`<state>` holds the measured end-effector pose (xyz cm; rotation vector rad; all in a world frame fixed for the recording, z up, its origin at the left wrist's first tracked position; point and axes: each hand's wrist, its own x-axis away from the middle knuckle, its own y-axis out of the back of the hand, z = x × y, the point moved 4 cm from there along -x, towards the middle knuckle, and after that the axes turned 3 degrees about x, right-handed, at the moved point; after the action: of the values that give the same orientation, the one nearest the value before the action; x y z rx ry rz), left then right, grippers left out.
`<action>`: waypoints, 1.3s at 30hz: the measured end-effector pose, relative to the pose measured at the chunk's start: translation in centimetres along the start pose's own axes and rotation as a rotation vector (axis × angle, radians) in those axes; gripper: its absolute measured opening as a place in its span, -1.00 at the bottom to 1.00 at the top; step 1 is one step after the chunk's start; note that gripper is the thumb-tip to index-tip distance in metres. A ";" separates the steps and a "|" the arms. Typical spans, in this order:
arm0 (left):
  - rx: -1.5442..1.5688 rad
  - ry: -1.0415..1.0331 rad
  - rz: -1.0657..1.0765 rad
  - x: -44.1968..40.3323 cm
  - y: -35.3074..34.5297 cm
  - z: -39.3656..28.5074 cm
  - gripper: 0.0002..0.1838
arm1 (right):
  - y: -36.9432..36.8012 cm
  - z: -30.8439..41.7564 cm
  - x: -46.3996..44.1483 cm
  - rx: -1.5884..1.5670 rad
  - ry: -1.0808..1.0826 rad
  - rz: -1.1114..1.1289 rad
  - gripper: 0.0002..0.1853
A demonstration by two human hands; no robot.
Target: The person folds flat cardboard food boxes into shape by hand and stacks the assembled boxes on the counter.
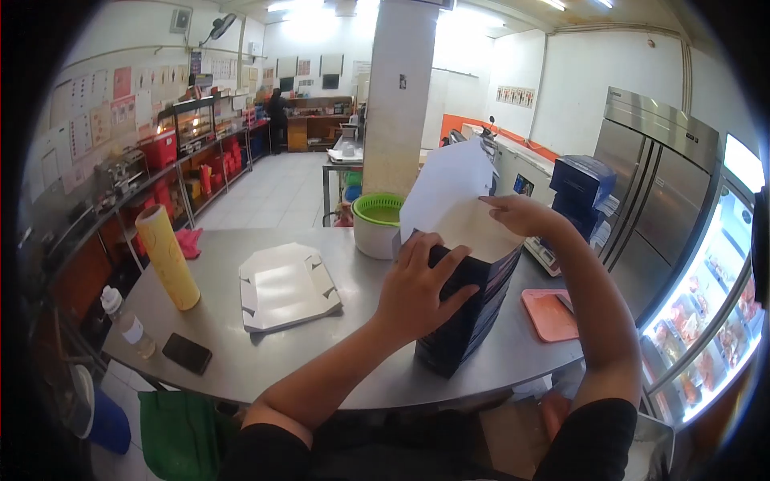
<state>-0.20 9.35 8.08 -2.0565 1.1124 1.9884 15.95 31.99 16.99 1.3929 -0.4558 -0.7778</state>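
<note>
On the steel table in front of me stands a tall stack of dark flat boxes. On top of it is a white-lined cardboard box, its flap raised. My left hand grips the near left edge of this box, thumb against the dark outer side and fingers over the rim. At the right side, my right hand has its index finger stretched out to the white flap; the other fingers are loosely curled. To the left lies a folded white box piece with slotted corners.
A yellow film roll, a clear bottle and a phone occupy the table's left side. Behind the stack is a white bucket with a green basket. An orange tray lies at right. A person stands far off.
</note>
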 end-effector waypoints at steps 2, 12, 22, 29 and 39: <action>-0.005 -0.002 0.010 0.1 -0.1 0.1 -0.44 | -0.2 0.3 0.3 0.014 -0.028 0.048 -0.51; 0.099 0.021 0.026 -0.5 0.3 0.8 -0.44 | 1.4 2.0 3.5 -0.083 -0.184 0.165 -0.38; 0.218 -0.146 -0.014 -1.6 -1.6 0.8 -0.84 | 2.0 0.4 7.5 -0.384 -0.274 0.206 -0.39; 0.296 -0.124 0.012 -2.4 -2.3 1.7 -0.85 | 2.1 1.1 9.2 -0.423 -0.257 0.111 -0.45; 0.230 -0.130 -0.022 -2.7 -2.5 1.9 -0.87 | 2.2 -0.4 7.7 -0.373 -0.248 0.128 -0.46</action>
<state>-0.24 13.38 9.14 -1.7926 1.2210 1.8550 21.92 26.71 17.89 0.9166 -0.5541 -0.8842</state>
